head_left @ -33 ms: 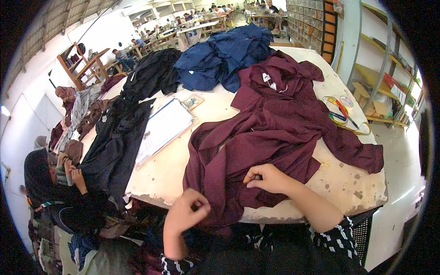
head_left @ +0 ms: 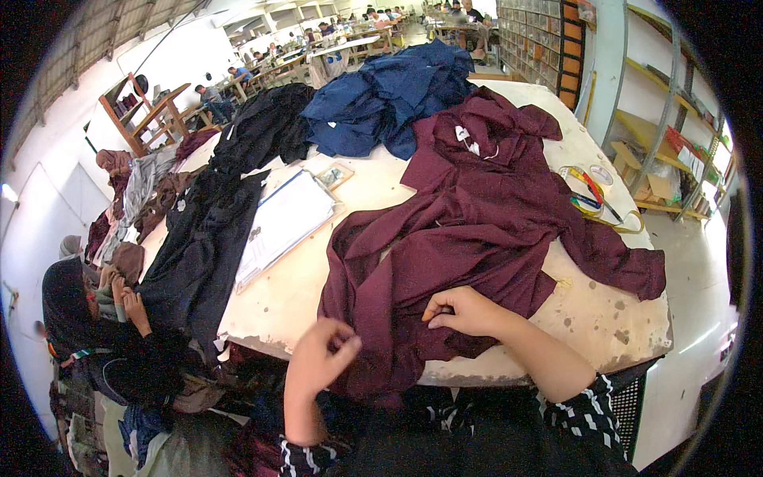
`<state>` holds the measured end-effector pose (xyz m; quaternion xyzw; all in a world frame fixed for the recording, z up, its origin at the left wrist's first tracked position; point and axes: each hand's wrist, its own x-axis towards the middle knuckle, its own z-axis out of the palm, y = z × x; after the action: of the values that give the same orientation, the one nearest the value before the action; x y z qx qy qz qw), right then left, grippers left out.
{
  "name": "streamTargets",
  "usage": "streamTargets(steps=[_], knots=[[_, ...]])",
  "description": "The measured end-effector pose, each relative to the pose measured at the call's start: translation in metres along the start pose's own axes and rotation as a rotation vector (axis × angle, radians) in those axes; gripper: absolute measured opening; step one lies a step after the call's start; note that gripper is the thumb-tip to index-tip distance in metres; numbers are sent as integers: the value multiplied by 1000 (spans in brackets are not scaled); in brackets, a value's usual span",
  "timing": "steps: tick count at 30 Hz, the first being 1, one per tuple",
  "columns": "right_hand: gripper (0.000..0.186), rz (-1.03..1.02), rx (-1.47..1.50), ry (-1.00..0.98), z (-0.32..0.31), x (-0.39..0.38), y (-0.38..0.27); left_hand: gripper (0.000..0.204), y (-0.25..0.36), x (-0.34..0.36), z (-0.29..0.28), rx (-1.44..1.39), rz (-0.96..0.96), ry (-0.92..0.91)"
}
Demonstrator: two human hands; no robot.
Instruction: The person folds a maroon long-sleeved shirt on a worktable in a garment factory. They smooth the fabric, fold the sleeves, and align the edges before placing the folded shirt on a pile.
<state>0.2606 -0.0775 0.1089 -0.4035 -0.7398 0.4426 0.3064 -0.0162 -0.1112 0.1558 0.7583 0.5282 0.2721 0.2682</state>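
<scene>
- Well, the maroon garment (head_left: 469, 207) lies at twelve o'clock on the table (head_left: 584, 326).
- My left hand (head_left: 322, 351) and right hand (head_left: 467, 312) curl; whether they're pinching it, I can't tell.
- Light, even tension should suit it.

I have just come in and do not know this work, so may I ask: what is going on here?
A person's bare left hand and right hand, fingers bent, are at the near part of a dark maroon cloth garment spread on a pale, stained table; whether either hand grips it is unclear. Beyond lies a crumpled dark blue fabric pile; left of the garment, a rectangular clipboard with white paper.
</scene>
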Motion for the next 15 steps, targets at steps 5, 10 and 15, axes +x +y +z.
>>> streamTargets(steps=[5,10,15], knots=[[10,-352,-17,273,2,1,-24,26,-17,43,38,128,217,208],[12,-284,-107,288,0,6,-15,20,21,23,50,296,322,-353],[14,-60,-288,143,-6,3,-2,19,16,22,33,96,12,-174]])
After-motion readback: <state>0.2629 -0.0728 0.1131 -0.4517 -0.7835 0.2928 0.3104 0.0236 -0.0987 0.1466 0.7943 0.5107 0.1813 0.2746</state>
